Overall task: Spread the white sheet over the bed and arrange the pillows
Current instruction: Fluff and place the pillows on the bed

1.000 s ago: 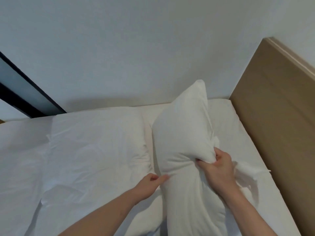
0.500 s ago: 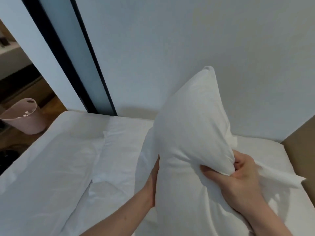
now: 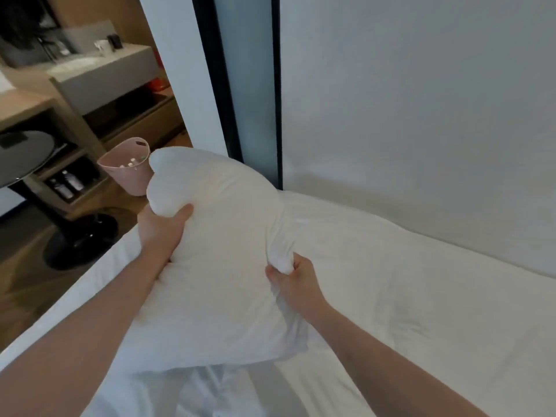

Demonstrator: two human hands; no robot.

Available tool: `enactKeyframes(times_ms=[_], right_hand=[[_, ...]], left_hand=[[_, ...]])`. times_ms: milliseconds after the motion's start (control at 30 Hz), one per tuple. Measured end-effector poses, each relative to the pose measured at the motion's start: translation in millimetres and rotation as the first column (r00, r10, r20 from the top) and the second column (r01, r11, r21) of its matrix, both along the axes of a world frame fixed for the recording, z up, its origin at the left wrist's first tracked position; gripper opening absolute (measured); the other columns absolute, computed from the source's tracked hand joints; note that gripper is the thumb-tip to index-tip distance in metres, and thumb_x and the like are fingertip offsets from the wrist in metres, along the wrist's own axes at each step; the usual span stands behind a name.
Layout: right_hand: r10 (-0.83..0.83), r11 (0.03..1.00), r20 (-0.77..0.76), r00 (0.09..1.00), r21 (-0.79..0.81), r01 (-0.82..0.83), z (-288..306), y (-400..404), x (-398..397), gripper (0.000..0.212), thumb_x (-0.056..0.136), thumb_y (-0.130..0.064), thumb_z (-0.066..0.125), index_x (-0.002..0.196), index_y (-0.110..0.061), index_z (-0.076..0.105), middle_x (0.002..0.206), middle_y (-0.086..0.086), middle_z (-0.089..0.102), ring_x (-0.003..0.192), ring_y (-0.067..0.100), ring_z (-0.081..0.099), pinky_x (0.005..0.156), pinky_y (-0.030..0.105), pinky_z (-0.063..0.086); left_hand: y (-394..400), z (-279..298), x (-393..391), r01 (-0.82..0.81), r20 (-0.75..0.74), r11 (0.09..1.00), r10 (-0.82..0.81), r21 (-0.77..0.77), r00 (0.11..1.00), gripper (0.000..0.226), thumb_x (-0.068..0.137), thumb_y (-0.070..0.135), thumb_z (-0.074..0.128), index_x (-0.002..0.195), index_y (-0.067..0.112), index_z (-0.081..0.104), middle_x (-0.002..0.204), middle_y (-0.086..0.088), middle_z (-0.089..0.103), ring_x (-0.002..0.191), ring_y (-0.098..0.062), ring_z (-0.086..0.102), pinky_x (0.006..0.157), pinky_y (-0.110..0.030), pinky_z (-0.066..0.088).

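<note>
A plump white pillow (image 3: 222, 266) is held up above the bed, tilted toward the left. My left hand (image 3: 161, 233) grips its upper left edge, thumb pressed into the fabric. At the pillow's right side, my right hand (image 3: 296, 281) bunches a fistful of the pillowcase. The white sheet (image 3: 406, 296) covers the bed beneath and to the right, lying fairly smooth with a few creases. No other pillow is visible.
A white wall (image 3: 421, 115) runs along the bed's far side, with a dark-framed glass panel (image 3: 245, 85) left of it. Off the bed's left edge stand a pink bin (image 3: 129, 170), a round black pedestal table (image 3: 27, 155) and wooden shelving (image 3: 69, 121) on a wood floor.
The view has swung left, away from the headboard. The pillow has moved left with both hands and tipped over; my left hand shifted from its lower edge to its upper left part.
</note>
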State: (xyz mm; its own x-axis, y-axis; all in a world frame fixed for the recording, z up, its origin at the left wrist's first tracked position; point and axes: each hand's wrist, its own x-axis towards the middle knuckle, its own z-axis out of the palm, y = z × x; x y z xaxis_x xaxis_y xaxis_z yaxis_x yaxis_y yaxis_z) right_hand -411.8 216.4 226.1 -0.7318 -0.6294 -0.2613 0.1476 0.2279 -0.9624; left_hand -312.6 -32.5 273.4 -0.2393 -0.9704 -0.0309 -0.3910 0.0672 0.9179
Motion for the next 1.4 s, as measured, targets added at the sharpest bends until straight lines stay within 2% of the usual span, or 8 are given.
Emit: enactKeyframes(times_ms=[167, 400, 567, 667, 767, 933, 1100, 1400], right_hand=[[0.090, 0.996, 0.009, 0.996, -0.019, -0.089, -11, -83, 54, 0.033, 0.093, -0.019, 0.070, 0.073, -0.009, 0.046, 0.060, 0.002, 0.046, 0.041, 0.000, 0.039, 0.044, 0.017, 0.033], [0.612, 0.736, -0.114, 0.783, 0.443, -0.511, -106, -81, 65, 0.032, 0.097, -0.046, 0.058, 0.115, -0.019, 0.062, 0.110, -0.005, 0.063, 0.091, 0.014, 0.061, 0.082, 0.026, 0.044], [0.355, 0.828, -0.038, 0.934, 0.476, -0.296, -157, -17, 32, 0.030, 0.094, -0.037, 0.068, 0.121, -0.029, 0.058, 0.122, -0.007, 0.058, 0.092, 0.013, 0.064, 0.083, 0.020, 0.049], [0.153, 0.854, -0.091, 0.984, 0.514, -0.086, -168, 35, 4, 0.032, 0.091, -0.031, 0.072, 0.120, -0.027, 0.058, 0.124, -0.005, 0.059, 0.091, 0.010, 0.064, 0.077, 0.019, 0.048], [-0.006, 0.825, -0.140, 0.990, 0.559, 0.084, -171, 86, -16, 0.043, 0.091, -0.030, 0.072, 0.130, -0.023, 0.055, 0.129, -0.004, 0.057, 0.098, 0.011, 0.063, 0.080, 0.024, 0.046], [-0.164, 0.768, -0.160, 0.973, 0.598, 0.228, -176, 134, -30, 0.055, 0.090, -0.028, 0.074, 0.139, -0.017, 0.050, 0.139, 0.000, 0.054, 0.110, 0.020, 0.059, 0.089, 0.031, 0.046], [-0.254, 0.675, -0.205, 0.945, 0.663, 0.325, -177, 174, -37, 0.065, 0.089, -0.031, 0.074, 0.145, -0.018, 0.044, 0.148, 0.006, 0.046, 0.129, 0.028, 0.053, 0.107, 0.044, 0.046], [-0.302, 0.508, -0.300, 0.905, 0.753, 0.419, -184, 239, -79, 0.086, 0.086, -0.041, 0.076, 0.155, -0.012, 0.032, 0.158, 0.010, 0.037, 0.146, 0.028, 0.035, 0.119, 0.047, 0.032]], left_hand=[[-71, 1, 54, -0.103, 0.036, 0.989, 0.107, -0.106, 0.994, 0.060, 0.081, 0.039, 0.081, 0.134, 0.022, 0.060, 0.131, -0.001, 0.065, 0.117, -0.019, 0.059, 0.098, -0.035, 0.045], [-174, -113, 136, 0.021, 0.639, 0.984, -0.132, 0.178, 0.758, 0.098, 0.082, 0.068, 0.068, 0.154, 0.012, 0.033, 0.149, -0.018, 0.049, 0.130, -0.044, 0.051, 0.105, -0.051, 0.045], [-145, -171, 153, -0.211, 0.772, 0.943, -0.069, 0.256, 0.632, 0.074, 0.097, 0.047, 0.053, 0.151, 0.001, 0.032, 0.149, -0.026, 0.041, 0.131, -0.047, 0.044, 0.109, -0.057, 0.039], [-100, -160, 135, 0.085, 0.684, 0.991, 0.012, -0.107, 0.730, 0.063, 0.091, 0.017, 0.056, 0.149, 0.008, 0.033, 0.154, -0.020, 0.037, 0.138, -0.044, 0.036, 0.115, -0.056, 0.031], [-45, -154, 97, 0.454, 0.551, 0.840, -0.238, -0.296, 0.800, 0.061, 0.077, 0.007, 0.066, 0.136, 0.012, 0.054, 0.147, -0.010, 0.049, 0.136, -0.031, 0.043, 0.118, -0.041, 0.032], [40, -188, 0, 0.795, 0.427, 0.606, -0.729, 0.039, 0.535, 0.049, 0.074, 0.030, 0.063, 0.122, 0.019, 0.065, 0.131, 0.001, 0.056, 0.123, -0.018, 0.055, 0.107, -0.019, 0.034], [63, -246, -70, 0.542, 0.407, 0.635, -0.771, 0.550, 0.490, 0.076, 0.084, 0.048, 0.075, 0.146, 0.014, 0.048, 0.154, -0.012, 0.040, 0.136, -0.028, 0.049, 0.112, -0.035, 0.040], [54, -308, -92, 0.327, 0.533, 0.737, -0.661, 0.591, 0.528, 0.108, 0.077, 0.071, 0.071, 0.154, 0.005, 0.034, 0.156, -0.017, 0.040, 0.141, -0.034, 0.043, 0.115, -0.041, 0.036]])
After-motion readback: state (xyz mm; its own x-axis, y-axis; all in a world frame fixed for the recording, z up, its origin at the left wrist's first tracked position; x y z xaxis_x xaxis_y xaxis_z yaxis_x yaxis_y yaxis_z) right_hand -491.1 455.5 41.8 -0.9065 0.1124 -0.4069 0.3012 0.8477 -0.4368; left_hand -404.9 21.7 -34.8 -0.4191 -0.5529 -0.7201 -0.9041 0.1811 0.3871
